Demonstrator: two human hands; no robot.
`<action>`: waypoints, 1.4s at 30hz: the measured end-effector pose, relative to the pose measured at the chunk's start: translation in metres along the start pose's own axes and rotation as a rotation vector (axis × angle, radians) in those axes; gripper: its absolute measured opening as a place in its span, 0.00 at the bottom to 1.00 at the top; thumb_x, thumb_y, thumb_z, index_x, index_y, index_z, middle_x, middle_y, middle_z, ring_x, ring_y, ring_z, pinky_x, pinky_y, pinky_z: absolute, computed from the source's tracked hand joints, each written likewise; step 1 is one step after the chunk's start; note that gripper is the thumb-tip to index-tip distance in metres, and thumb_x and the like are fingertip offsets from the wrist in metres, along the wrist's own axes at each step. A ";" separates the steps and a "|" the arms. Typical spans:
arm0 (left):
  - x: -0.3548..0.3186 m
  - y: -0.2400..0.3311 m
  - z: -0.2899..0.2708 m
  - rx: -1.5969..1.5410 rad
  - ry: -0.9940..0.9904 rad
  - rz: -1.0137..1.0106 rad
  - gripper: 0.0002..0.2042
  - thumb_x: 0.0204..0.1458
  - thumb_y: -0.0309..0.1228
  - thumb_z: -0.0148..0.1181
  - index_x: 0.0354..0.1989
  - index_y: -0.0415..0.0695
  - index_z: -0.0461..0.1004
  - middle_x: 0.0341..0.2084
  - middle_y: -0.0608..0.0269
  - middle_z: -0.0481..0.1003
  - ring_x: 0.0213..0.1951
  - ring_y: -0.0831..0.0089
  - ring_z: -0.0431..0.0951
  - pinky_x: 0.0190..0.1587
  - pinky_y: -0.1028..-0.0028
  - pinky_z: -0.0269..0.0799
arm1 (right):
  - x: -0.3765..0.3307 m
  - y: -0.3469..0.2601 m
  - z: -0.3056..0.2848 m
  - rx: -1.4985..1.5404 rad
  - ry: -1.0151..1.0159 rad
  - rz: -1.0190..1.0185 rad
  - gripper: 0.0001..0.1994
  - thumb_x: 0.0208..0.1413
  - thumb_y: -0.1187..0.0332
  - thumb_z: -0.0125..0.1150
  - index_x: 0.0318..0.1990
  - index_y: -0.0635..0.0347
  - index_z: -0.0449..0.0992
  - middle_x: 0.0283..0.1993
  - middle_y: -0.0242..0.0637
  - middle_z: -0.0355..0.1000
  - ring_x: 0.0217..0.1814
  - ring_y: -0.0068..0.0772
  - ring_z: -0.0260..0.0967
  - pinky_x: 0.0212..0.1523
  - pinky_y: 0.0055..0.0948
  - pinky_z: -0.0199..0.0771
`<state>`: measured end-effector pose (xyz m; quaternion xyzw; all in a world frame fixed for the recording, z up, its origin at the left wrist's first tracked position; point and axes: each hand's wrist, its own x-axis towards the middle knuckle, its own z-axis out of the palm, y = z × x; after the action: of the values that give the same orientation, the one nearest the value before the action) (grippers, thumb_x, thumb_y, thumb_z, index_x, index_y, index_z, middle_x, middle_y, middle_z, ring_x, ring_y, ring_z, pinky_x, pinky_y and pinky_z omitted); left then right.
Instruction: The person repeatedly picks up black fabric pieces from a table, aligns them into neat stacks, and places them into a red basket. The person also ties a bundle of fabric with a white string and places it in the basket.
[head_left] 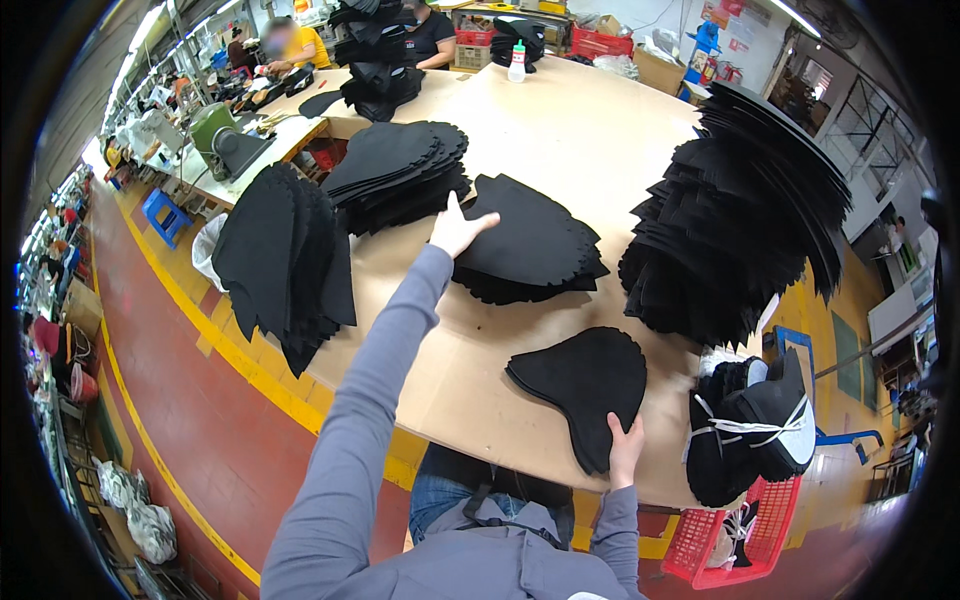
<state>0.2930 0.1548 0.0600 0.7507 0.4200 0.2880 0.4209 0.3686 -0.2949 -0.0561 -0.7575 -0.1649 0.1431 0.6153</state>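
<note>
We see the work spread over a pale bench [590, 130], with the near pile [592, 375] of thin black pieces close to its front edge, where both arms can reach it easily. Its narrow end points toward the body, which probably explains why the right hand [625, 448] meets it there. The middle stack [530, 235] lies farther in, and the left hand [462, 228] stretches out to its left side, perhaps to steady or square the layers. The left stack [280, 250], the back stack [400, 170] and the tall right stack [715, 235] ring this space (we take that as keeping the batches apart). At the right edge, the tied bundle [755, 425] is bound with a white strip [745, 427], presumably so its pieces stay together.

As for the fingers, we find the left ones spread wide, the thumb reaching over the middle stack's edge and the index finger angled away; we see nothing clasped between them. On the right, the thumb touches the narrow end of the near pile, and a small gap shows beside it; we cannot tell whether the hidden fingers pinch the layers.
</note>
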 end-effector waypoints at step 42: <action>-0.277 -0.058 0.004 -1.428 0.032 0.031 0.33 0.47 0.28 0.69 0.64 0.41 0.63 0.62 0.55 0.65 0.60 0.61 0.68 0.64 0.61 0.64 | 0.018 -0.065 0.106 0.897 -0.542 0.085 0.40 0.54 0.49 0.65 0.70 0.53 0.55 0.67 0.34 0.62 0.70 0.37 0.58 0.70 0.42 0.57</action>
<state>0.1405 -0.0722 -0.0145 0.2934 0.1244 0.5096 0.7992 0.3361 -0.1809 -0.0142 -0.3616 -0.2097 0.4153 0.8079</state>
